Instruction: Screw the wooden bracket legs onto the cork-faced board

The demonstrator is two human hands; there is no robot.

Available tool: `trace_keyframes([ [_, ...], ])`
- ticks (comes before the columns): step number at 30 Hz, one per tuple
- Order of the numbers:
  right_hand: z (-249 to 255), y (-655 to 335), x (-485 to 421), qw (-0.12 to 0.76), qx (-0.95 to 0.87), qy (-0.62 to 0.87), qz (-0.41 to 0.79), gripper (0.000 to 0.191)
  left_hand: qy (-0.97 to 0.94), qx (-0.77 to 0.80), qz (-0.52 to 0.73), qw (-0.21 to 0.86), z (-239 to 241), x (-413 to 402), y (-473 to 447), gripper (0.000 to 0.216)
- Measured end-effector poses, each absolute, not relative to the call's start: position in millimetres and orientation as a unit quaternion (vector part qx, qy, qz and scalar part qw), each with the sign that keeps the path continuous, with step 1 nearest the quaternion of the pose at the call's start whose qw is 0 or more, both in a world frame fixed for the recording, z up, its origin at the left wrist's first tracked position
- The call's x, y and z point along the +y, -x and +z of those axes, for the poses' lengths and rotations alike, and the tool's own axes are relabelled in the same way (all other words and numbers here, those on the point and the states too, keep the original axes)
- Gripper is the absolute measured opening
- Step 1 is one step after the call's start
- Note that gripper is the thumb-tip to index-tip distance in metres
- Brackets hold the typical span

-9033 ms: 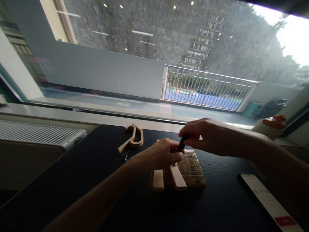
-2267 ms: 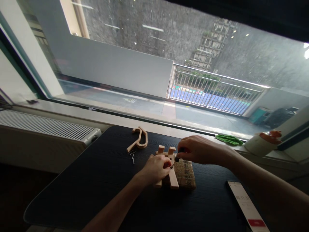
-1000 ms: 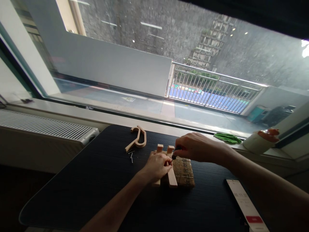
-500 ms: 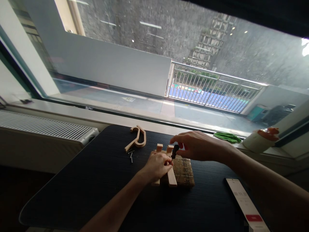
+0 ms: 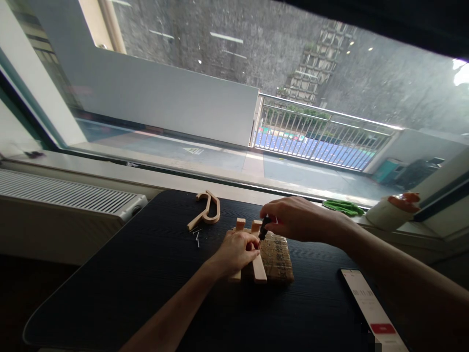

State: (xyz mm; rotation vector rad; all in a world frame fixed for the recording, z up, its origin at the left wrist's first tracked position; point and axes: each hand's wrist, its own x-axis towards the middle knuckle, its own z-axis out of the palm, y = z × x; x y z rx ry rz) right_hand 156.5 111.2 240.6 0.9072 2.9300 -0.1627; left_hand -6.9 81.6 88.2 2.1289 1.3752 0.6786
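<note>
My right hand [image 5: 289, 218] grips the black handle of a screwdriver [image 5: 263, 229], which stands tilted with its shaft pointing down. My left hand [image 5: 238, 250] lies over two light wooden pieces, thumb and forefinger pinched together at the screwdriver's tip. What they pinch is too small to make out. The right wooden piece [image 5: 259, 270] has a raised far end and a flat near end. Mostly hidden under my left hand is the other wooden piece [image 5: 240, 224]. Both lie on a brown, tape-wrapped block [image 5: 280, 259] on the black table [image 5: 110, 283].
Two curved wooden hooks [image 5: 212, 210] lie at the table's far side, with several screws [image 5: 198, 240] near them. A phone [image 5: 366, 298] showing a timer lies at right. On the windowsill are a green cloth [image 5: 342, 208] and a white pot [image 5: 386, 215]. A radiator [image 5: 73, 190] stands left.
My right hand's fingers have closed around the screwdriver handle from a looser hold. My left hand stays in place. The whole view has shifted slightly.
</note>
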Motion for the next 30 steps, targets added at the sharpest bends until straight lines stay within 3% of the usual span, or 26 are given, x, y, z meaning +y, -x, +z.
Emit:
trace_keyframes([
  [15,240.7,-155.5,113.1,0.061,0.953,-0.297,-0.023,0.018,-0.785,0.512,0.244,0.248,88.2,82.6,5.5,0.014],
  [30,243.3,-149.8,107.5,0.071,0.944,-0.322,-0.023,0.026,-0.790,0.505,0.239,0.252,86.4,84.5,6.5,0.016],
])
